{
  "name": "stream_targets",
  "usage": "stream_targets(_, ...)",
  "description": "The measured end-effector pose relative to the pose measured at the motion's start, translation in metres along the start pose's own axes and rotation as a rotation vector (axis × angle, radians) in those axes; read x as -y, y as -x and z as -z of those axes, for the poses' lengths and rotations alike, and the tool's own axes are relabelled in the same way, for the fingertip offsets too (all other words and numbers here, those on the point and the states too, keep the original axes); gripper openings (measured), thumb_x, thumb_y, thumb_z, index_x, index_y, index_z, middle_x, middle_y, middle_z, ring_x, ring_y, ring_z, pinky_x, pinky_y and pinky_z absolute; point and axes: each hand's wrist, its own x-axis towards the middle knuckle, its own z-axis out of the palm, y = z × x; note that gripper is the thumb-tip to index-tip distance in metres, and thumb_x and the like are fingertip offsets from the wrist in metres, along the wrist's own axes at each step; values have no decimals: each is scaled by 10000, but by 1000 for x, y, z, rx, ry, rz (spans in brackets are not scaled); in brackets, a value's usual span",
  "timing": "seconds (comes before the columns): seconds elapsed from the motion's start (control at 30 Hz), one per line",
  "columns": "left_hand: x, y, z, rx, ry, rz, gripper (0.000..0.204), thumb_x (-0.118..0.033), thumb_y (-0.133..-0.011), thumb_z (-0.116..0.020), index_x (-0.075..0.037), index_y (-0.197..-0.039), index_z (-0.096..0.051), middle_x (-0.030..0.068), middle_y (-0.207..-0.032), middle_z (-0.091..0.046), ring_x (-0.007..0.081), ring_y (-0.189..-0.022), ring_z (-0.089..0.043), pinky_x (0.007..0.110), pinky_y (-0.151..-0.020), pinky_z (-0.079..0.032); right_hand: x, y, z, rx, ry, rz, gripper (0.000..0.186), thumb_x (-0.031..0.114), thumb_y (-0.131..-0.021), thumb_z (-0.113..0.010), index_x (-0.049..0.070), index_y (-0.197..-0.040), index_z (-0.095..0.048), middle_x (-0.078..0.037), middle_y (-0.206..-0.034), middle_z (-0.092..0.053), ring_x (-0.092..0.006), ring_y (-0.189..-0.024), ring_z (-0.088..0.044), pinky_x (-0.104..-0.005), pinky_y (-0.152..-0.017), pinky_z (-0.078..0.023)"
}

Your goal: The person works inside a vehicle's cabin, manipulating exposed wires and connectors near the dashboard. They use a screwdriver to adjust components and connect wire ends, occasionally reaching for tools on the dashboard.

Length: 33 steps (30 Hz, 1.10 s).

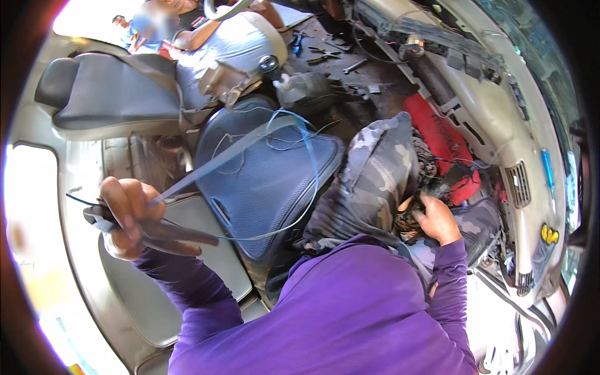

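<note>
The left hand, raised apart from the right, is clamped on a translucent bluish plastic strip and a dark elongated object, too blurred to identify. The strip extends over the dark-grey ribbed seat cushion and curves back in a loop. The right hand is at a dark wiring bundle between the camouflage-patterned trouser legs; its grip cannot be determined.

Caution: the loose loop could snag on the silver-knobbed lever if swept forward. Pulling the strip hard could kink or tear it. Tugging the bundle could strain its conductors.
</note>
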Motion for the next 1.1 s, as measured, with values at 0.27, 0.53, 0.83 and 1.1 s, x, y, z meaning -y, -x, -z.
stream_targets(0.27,155,-115,-177,167,557,419,227,47,-712,-704,-38,-848,-543,55,-726,-525,129,-593,-434,292,-585,-385,156,42,102,-317,-577,675,1490,715,-536,-907,-35,-1591,-169,-247,-1593,-315,-386,-1473,-336,-463,-1209,-253)
stream_targets(0.53,216,-139,-308,263,238,-96,225,-43,-857,-722,-2,-1023,-576,72,-901,-603,109,-764,-543,245,-688,-425,113,108,149,-233,-993,240,622,112,-829,-823,11,-1357,-512,-51,-1100,-660,-134,-993,-589,-337,-853,-513)
stream_targets(0.83,243,-131,-243,442,-8,315,712,-74,-849,-746,49,-1472,-424,103,-1431,-390,211,-1203,-543,346,-1002,-448,74,192,271,-1115,746,-279,371,314,-919,-728,35,-1161,-687,-201,-1081,-707,-363,-1001,-700,-419,-860,-547)
stream_targets(1.1,201,-84,-69,274,-1120,243,390,-97,-832,-720,-10,-1202,-633,175,-1060,-642,351,-944,-652,401,-837,-529,-221,157,299,-947,962,-392,379,29,-916,-550,-25,-1288,-598,-253,-1253,-622,-442,-1177,-572,-516,-1045,-439)
